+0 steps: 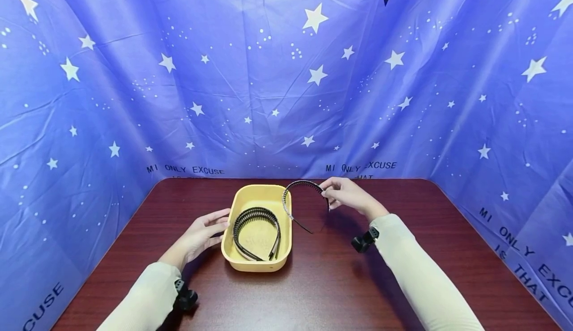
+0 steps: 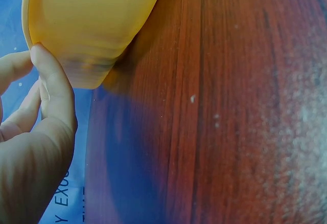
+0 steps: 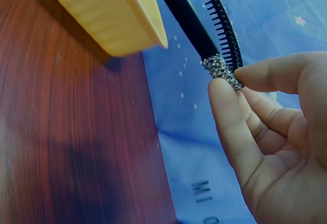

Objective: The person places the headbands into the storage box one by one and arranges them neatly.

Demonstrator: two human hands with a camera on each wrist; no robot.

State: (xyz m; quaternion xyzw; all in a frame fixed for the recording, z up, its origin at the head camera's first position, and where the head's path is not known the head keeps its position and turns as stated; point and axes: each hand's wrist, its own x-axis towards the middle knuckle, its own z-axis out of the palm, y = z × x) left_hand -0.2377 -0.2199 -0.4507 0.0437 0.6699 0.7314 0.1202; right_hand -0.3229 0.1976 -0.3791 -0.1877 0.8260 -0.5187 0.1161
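Observation:
A yellow tray (image 1: pixel 228 251) stands on the dark red table and holds black toothed headbands (image 1: pixel 256 217). My left hand (image 1: pixel 207 231) lies with straight fingers against the tray's left wall; in the left wrist view a fingertip (image 2: pixel 43 60) touches the tray (image 2: pixel 92 19). My right hand (image 1: pixel 342 192) pinches one end of another black toothed headband (image 1: pixel 295 191) with a sparkly band, held in the air over the tray's right rim. In the right wrist view the thumb and a finger (image 3: pixel 230 116) pinch the headband (image 3: pixel 217 63) at its glittery end, beside the tray (image 3: pixel 107 14).
The dark red wooden table (image 1: pixel 322 281) is walled on three sides by a blue star-printed cloth (image 1: pixel 286 72). A small black wrist camera (image 1: pixel 363 240) sits at each sleeve.

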